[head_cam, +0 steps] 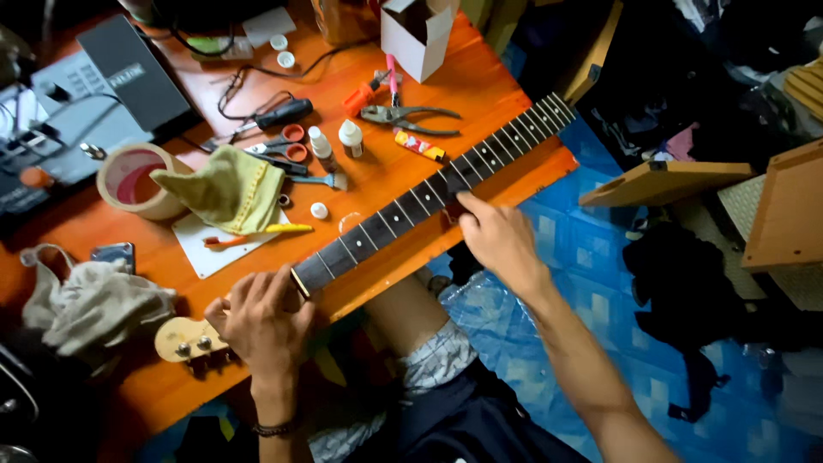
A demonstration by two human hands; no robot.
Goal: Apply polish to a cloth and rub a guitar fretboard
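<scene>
At lower left, a grey rag lies bunched on the orange table, within reach. The left hand clamps around the guitar neck near its headstock, pinning it flat. The neck runs diagonally from lower left to upper right along the table's edge. At centre, the right hand presses its fingertips on the dark fretboard, closed on nothing. Pliers lie just above.

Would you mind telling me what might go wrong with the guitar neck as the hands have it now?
The guitar neck lies along the table edge, its far end overhanging, so it might slip off. The left hand grips near the headstock; the right hand only rests on the fretboard. The pliers close by could scratch it.
</scene>
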